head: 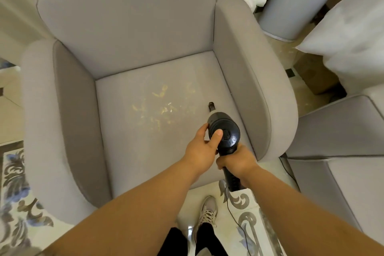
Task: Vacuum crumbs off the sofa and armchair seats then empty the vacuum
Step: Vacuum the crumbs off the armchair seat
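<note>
Vacuum [224, 133]: black handheld, over the armchair [128, 33] seat at 3 o'clock of the crumbs [158, 108]. Right hand [236, 161] curled round the handle, fingers hidden beneath. Left hand [204, 144] clasps the round body, thumb on top. Nozzle tip small, contact with the seat unclear.

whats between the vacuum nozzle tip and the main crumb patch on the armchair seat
Only bare grey seat fabric, as the head view shows. The nozzle points at the seat just right of the crumbs, with no object in the gap.
</note>
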